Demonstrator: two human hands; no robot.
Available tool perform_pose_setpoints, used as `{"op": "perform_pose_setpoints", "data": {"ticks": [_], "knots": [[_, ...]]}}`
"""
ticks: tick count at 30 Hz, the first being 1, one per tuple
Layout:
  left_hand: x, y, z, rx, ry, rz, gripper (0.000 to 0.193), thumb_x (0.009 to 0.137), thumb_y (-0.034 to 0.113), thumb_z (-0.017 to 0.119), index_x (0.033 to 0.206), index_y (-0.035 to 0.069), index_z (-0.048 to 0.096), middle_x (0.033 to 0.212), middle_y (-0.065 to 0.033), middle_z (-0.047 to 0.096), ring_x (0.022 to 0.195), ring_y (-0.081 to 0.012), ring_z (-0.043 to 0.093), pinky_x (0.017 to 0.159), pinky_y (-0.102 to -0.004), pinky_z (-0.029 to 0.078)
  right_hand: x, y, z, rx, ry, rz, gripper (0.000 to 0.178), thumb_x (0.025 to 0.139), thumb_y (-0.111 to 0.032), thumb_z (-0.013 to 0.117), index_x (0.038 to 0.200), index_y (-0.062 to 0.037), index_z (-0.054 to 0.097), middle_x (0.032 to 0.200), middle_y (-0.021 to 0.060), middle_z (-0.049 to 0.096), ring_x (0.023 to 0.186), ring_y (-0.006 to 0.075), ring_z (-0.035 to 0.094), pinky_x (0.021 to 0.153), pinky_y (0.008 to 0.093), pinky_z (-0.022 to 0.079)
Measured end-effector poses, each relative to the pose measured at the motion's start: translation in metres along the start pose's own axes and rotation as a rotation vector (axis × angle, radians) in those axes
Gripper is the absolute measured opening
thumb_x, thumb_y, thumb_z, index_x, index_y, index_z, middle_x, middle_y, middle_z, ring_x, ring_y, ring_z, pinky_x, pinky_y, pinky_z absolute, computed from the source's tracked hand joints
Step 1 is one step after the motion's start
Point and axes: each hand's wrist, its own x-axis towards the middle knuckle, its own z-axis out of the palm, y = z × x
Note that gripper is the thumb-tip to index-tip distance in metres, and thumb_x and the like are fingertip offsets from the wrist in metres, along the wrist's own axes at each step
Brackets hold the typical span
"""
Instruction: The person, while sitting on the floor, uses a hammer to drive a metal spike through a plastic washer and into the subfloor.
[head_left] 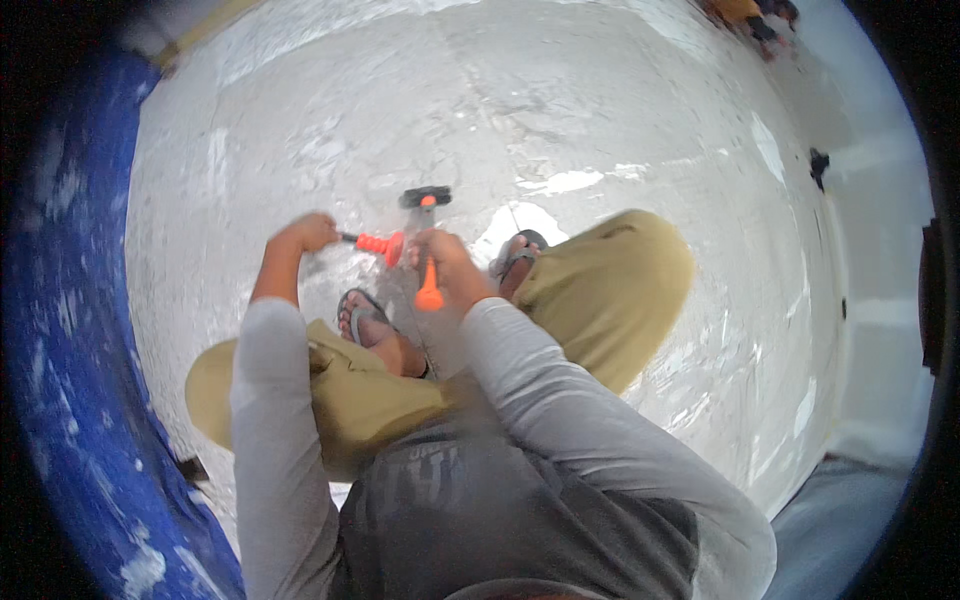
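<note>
Hammer [429, 290], one, in right hand [450, 262]; chisel [376, 246], one, in left hand [314, 232].

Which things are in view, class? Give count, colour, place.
Hammer: one, black and orange, centre
Chisel: one, black and orange, beside hammer
Floor: one, pale grey, below
Sheet: one, blue, left
Wall: one, whitish, right
Unclear objects: four, dark, sides
Blurred shape: one, brownish, top right
Unclear surface: one, greyish, bottom right
Sandals: two, dark, centre
Trousers: one, khaki, centre
Shirt: one, grey, bottom
Left hand: one, bare, holding chisel
Right hand: one, bare, holding hammer
Feet: two, bare, in sandals
</note>
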Motion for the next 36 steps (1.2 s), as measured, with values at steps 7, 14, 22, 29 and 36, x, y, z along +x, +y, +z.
{"op": "perform_pose_setpoints", "data": {"ticks": [7, 14, 22, 29, 36], "knots": [[-0.034, -0.003, 0.007, -0.308, 0.205, -0.064, 0.043, 0.082, 0.023, 0.069, 0.115, -0.003, 0.061, 0.086, -0.0148, 0.068, 0.071, -0.0194, 0.064, 0.065, -0.0336, 0.051, 0.005, 0.009, 0.045, 0.361, -0.018, -0.032, 0.005, 0.082, -0.002, 0.049, 0.082, 0.003, 0.05, 0.058, 0.0139, 0.05, 0.042, 0.0275, 0.05, 0.042, 0.0432, 0.044], [-0.047, 0.045, 0.025, -0.475, 0.407, 0.042, 0.027, 0.085, 0.011, 0.061, 0.108, -0.003, 0.06, 0.087, -0.0117, 0.067, 0.081, -0.0182, 0.064, 0.069, -0.0321, 0.051, 0.018, 0.005, 0.028, 0.361, 0.044, -0.103, 0.002, 0.081, 0.003, 0.045, 0.083, 0.004, 0.045, 0.058, 0.0147, 0.05, 0.041, 0.0265, 0.05, 0.038, 0.0422, 0.043], [-0.031, -0.004, 0.065, -0.38, 0.346, -0.29, 0.03, 0.08, 0.013, 0.066, 0.105, -0.001, 0.061, 0.098, -0.015, 0.066, 0.089, -0.0236, 0.064, 0.075, -0.0359, 0.051, 0.019, 0.009, 0.044, 0.348, -0.061, -0.077, 0.002, 0.082, 0.004, 0.044, 0.082, 0.0027, 0.046, 0.057, 0.0145, 0.048, 0.041, 0.0273, 0.05, 0.037, 0.0415, 0.043], [-0.05, 0.058, 0.045, -0.182, 0.177, -0.247, 0.029, 0.078, 0.011, 0.067, 0.102, -0.004, 0.062, 0.097, -0.0148, 0.067, 0.09, -0.0238, 0.064, 0.077, -0.036, 0.051, 0.009, 0.015, 0.039, 0.299, 0.183, -0.123, 0.005, 0.08, 0.003, 0.045, 0.085, 0.0013, 0.046, 0.058, 0.0145, 0.047, 0.041, 0.0272, 0.051, 0.035, 0.042, 0.039], [-0.023, 0.067, 0.019, -0.272, 0.183, -0.197, 0.031, 0.083, 0.015, 0.062, 0.109, -0.003, 0.06, 0.1, -0.0105, 0.066, 0.085, -0.0226, 0.063, 0.077, -0.0342, 0.05, 0.048, 0.016, 0.024, 0.107, 0.129, -0.225, 0.013, 0.076, 0.005, 0.046, 0.089, 0.0014, 0.044, 0.061, 0.0162, 0.05, 0.038, 0.0275, 0.048, 0.033, 0.0429, 0.038]]}}
